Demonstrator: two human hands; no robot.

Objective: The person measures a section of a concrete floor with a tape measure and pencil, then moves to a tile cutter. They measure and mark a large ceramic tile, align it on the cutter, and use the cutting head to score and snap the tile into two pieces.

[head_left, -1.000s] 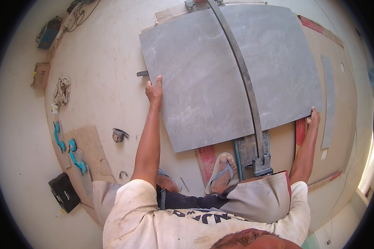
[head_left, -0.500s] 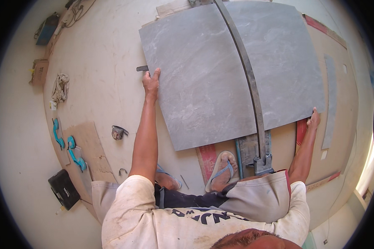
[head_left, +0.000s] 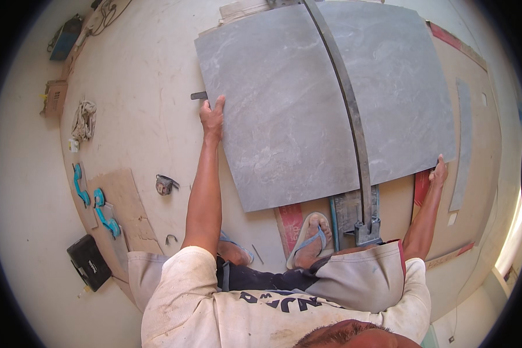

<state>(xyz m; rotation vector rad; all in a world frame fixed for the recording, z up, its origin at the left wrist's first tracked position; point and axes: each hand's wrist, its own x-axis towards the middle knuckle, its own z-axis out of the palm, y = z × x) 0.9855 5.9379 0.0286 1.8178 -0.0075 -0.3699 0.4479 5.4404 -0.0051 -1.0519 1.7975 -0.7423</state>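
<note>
A large grey marbled tile [head_left: 278, 110] lies across a manual tile cutter, whose dark rail [head_left: 349, 101] runs over it from front to back. My left hand [head_left: 213, 118] is closed on the tile's left edge, thumb on top and fingers hidden below. Just beyond that hand, a dark flat bar [head_left: 198, 95] sticks out from beside the edge. At the near right corner my right hand [head_left: 439, 171] grips the tile, thumb up against its edge. The cutter's near end [head_left: 367, 232] shows between my legs, its base [head_left: 345, 211] partly covered by the tile.
Cardboard sheets [head_left: 478, 139] and a narrow grey tile strip [head_left: 461, 145] lie at right. On the left are a tape measure [head_left: 166, 185], two teal suction lifters [head_left: 106, 216], a black case [head_left: 89, 264], a crumpled cloth [head_left: 84, 120] and a small box [head_left: 55, 97]. My sandalled foot [head_left: 312, 239] stands beside the cutter.
</note>
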